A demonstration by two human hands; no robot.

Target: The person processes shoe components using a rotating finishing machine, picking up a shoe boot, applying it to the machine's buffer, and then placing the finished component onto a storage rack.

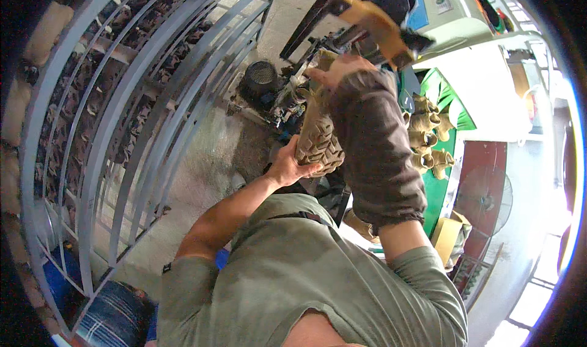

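A tan boot (319, 144) is held in front of my chest, its chunky lugged sole turned partly toward me. My left hand (292, 165) grips its near end, thumb lying over the sole's edge. At the far end my right hand (343, 72) is closed round the boot, fingers curled; a dark brown sleeve cover hides most of that forearm. Just beyond the right hand stands a machine with a worn yellow-brown arm (380, 32). Where the boot meets the machine parts behind it is hidden.
On my left rises a grey metal rack (101, 182). A dark round motor (262, 78) sits low ahead. To the right, several tan boots (425, 122) stand on a green surface (438, 194). Past them are a cardboard box (448, 237) and a fan (487, 200). A control cabinet (449, 17) stands far right.
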